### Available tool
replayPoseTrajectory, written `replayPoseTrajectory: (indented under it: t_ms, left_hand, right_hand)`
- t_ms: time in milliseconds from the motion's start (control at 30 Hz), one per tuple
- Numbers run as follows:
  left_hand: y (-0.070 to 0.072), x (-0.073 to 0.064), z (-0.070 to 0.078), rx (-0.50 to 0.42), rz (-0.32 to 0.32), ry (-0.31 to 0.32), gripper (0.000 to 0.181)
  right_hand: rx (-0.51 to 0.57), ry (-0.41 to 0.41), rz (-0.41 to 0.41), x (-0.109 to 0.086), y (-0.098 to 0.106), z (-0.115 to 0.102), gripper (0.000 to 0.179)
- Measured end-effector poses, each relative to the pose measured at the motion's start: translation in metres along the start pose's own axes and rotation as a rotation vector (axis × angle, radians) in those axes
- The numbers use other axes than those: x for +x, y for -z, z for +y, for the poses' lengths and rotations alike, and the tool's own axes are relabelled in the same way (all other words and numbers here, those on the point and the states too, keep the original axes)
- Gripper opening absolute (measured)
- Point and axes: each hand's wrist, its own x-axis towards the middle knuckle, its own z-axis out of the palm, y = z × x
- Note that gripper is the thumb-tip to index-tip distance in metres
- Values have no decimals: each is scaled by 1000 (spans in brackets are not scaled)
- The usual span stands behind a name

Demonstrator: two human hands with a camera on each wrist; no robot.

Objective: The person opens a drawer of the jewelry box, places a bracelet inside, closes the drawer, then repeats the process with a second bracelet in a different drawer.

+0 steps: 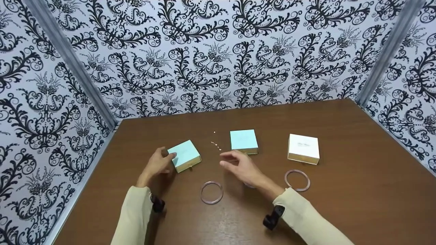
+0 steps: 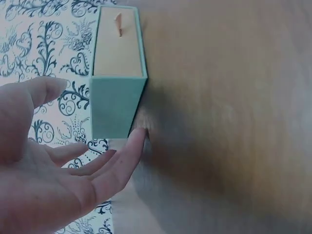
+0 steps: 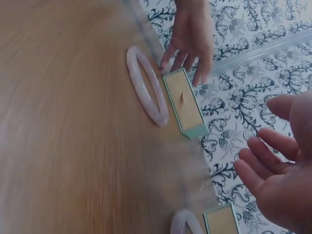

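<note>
In the head view my left hand (image 1: pixel 158 163) is at the left side of a turquoise box (image 1: pixel 185 154), its thumb overlapping the lid. The left wrist view has this box's gold front with a small tab, and the hand's relaxed fingers spread around the near end. My right hand (image 1: pixel 243 166) hovers in front of a second turquoise box (image 1: pixel 243 139), fingers loosely bent and holding nothing. A pale pink bangle (image 1: pixel 212 203) lies on the table between the hands. Another bangle (image 1: pixel 249 185) is mostly hidden under my right wrist.
A white box (image 1: pixel 303 147) stands at the right, with a third bangle (image 1: pixel 309 183) in front. Between the turquoise boxes lies a thin strand of small shiny pieces (image 1: pixel 216 145). Patterned walls (image 1: pixel 204 68) border the brown table (image 1: pixel 357 177) at the back and sides.
</note>
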Motion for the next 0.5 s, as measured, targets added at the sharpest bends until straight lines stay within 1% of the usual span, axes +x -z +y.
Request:
replayPoseTrajectory:
  t_ms: [100,167,267,333,400,500]
  left_hand:
    - [0,5,1,-46,6,30,79]
    - [-1,8,3,-63,17,67,84]
    - [-3,11,5,-88,33,122,92]
    - [-4,13,7,-108,32,149,95]
    - [-5,14,8,-131,30,166,95]
    - [-6,17,8,-160,23,181,95]
  right_hand:
    - [43,-16,0,3,-6,-1,38]
    - [59,-32,-3,5,-8,-1,38]
    - [76,-76,-17,8,-12,-2,39]
    - [87,-100,-31,10,-14,-2,40]
    - [127,-126,-52,13,-17,-2,41]
    - [215,-181,-85,15,-22,-4,41]
